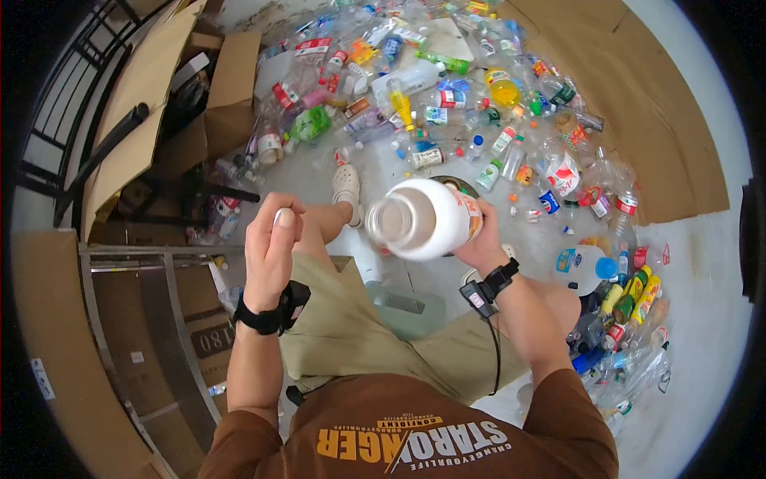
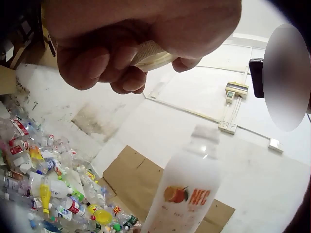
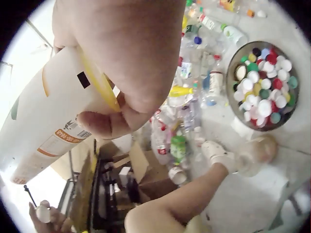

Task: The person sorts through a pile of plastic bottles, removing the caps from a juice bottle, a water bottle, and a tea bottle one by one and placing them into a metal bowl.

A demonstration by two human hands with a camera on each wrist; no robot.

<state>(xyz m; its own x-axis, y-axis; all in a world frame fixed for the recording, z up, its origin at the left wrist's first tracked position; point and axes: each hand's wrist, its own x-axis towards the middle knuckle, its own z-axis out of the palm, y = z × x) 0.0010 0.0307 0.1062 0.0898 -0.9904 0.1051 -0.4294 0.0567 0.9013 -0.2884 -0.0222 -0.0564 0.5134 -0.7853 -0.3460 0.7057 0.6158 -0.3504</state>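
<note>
My right hand (image 1: pixel 483 243) grips a white plastic juice bottle (image 1: pixel 447 219) with an orange picture and "NFC" on its side. In the head view the bottle tilts, its uncapped clear neck pointing left. Upright, the same bottle (image 2: pixel 187 194) shows below the left hand in the left wrist view. Pinched between the thumb and fingers of my left hand (image 1: pixel 271 251) is a pale round bottle cap (image 2: pixel 155 57), held apart from the bottle. The right wrist view shows this cap (image 3: pixel 43 213) at lower left.
A round bowl (image 3: pixel 230 73) full of coloured caps stands on the floor, partly hidden behind the bottle in the head view. Empty plastic bottles (image 1: pixel 451 100) spread across the floor ahead and to the right. Cardboard (image 1: pixel 670 120) lies at right; boxes (image 1: pixel 231 104) and a metal rack (image 1: pixel 171 275) stand at left.
</note>
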